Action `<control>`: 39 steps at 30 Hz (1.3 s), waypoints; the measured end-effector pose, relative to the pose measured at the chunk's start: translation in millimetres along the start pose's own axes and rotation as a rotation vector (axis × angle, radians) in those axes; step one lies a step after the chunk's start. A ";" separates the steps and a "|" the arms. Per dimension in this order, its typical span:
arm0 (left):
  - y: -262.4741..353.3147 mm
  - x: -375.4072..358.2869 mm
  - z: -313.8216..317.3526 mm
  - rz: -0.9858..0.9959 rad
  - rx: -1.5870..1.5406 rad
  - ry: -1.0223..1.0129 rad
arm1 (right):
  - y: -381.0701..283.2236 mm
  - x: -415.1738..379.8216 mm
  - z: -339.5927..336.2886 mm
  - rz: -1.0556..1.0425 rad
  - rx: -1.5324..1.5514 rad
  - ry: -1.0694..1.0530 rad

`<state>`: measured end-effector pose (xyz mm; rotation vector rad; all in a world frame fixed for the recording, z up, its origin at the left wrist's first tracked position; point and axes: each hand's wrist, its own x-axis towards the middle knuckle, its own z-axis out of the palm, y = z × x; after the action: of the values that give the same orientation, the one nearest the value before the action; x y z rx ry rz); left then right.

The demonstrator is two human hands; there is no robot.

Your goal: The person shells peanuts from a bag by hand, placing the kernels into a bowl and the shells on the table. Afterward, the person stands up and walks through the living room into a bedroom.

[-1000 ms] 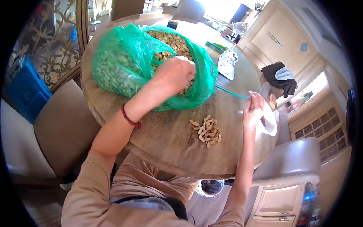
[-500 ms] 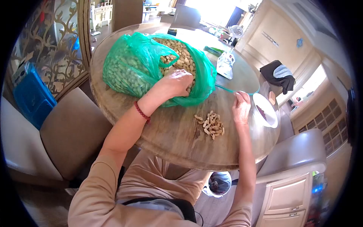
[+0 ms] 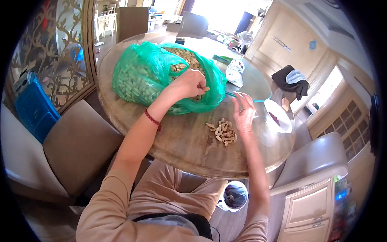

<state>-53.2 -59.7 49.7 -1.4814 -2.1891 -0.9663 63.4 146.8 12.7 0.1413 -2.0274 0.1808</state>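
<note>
A green plastic bag [image 3: 139, 76] full of unshelled peanuts [image 3: 183, 56] lies open on the round table [image 3: 193, 155]. Over the bag's opening, my left hand [image 3: 189, 83] pinches a peanut [image 3: 206, 89] between its fingertips. To the right of the bag, my right hand [image 3: 244, 111] is raised above the table with its fingers apart and nothing visible in them. A small heap of peanut shells [image 3: 225, 132] lies between me and the bag, left of my right wrist. The white bowl [image 3: 278, 116] right of that hand holds some reddish pieces.
A white pouch [image 3: 235, 72] stands behind my right hand, near a green packet [image 3: 223, 59]. Chairs stand at the left [image 3: 78, 141] and right [image 3: 316, 163] of the table. A lined bin [image 3: 234, 196] is on the floor below its edge.
My left hand has lifted out of the peanuts with one in its fingertips. My right hand has moved left, toward the bag, and its fingers have spread. The view has shifted slightly.
</note>
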 end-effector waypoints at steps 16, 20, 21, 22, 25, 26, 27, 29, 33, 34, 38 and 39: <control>35.4 -3.0 62.1 0.028 -0.510 0.127 | -9.1 -4.4 -24.2 0.172 0.510 -0.314; 31.5 -1.4 77.3 -0.029 -0.775 0.189 | -6.7 -7.2 -20.4 0.104 0.436 -0.362; 32.3 -1.1 77.1 -0.024 -0.771 0.191 | -7.4 -7.3 -19.4 0.089 0.439 -0.335; 32.9 -1.8 76.8 -0.042 -0.768 0.175 | -7.2 -7.0 -19.9 0.087 0.440 -0.332; 32.0 -2.9 75.7 -0.059 -0.728 0.136 | -8.6 -6.4 -20.7 0.053 0.388 -0.313; 31.3 -3.1 75.3 -0.058 -0.694 0.110 | -9.5 -6.4 -20.8 0.048 0.392 -0.312; 31.7 -3.5 75.0 -0.058 -0.691 0.109 | -9.6 -6.8 -20.5 0.044 0.395 -0.312; 33.0 -4.2 75.1 0.036 -0.572 0.138 | -6.3 -8.2 -18.0 -0.011 0.355 -0.290; 34.5 -4.0 76.4 -0.018 -0.649 0.129 | -13.9 -4.7 -24.8 0.155 0.358 -0.293; 35.3 -4.6 77.5 -0.044 -0.701 0.151 | -16.4 -3.0 -25.0 0.158 0.358 -0.291; 38.8 -6.2 78.0 -0.057 -0.637 0.153 | -17.9 -3.9 -19.0 0.348 0.692 -0.146; 39.3 -6.5 79.0 -0.057 -0.636 0.151 | -14.5 -6.4 -15.6 0.364 0.711 -0.254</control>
<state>-6.8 -0.6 2.9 -1.5197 -1.9099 -1.8493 82.6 135.7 14.9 0.2458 -2.1411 1.1622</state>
